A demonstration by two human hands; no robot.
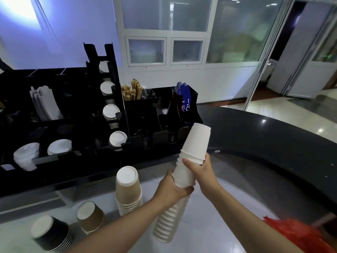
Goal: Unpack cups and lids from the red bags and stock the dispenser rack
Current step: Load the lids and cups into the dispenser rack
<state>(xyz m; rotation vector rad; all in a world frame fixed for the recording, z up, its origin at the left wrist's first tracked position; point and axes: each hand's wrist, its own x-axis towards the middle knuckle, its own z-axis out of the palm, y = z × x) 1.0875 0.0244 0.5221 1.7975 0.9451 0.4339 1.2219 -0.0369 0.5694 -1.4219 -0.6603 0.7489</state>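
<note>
A long stack of white paper cups is held tilted in front of me, bottoms pointing up and to the right. My left hand grips its middle from the left. My right hand grips it just above, fingers wrapped round the rims. The lower part of the stack hangs below my left hand. The black dispenser rack stands at the back left with white cup bottoms showing in its column of slots. A red bag lies at the lower right.
On the white counter stand upside-down stacks: tan cups, brown cups and black cups. A black organizer holds wooden stirrers and blue packets. White lids sit in the left tray. A dark curved counter runs on the right.
</note>
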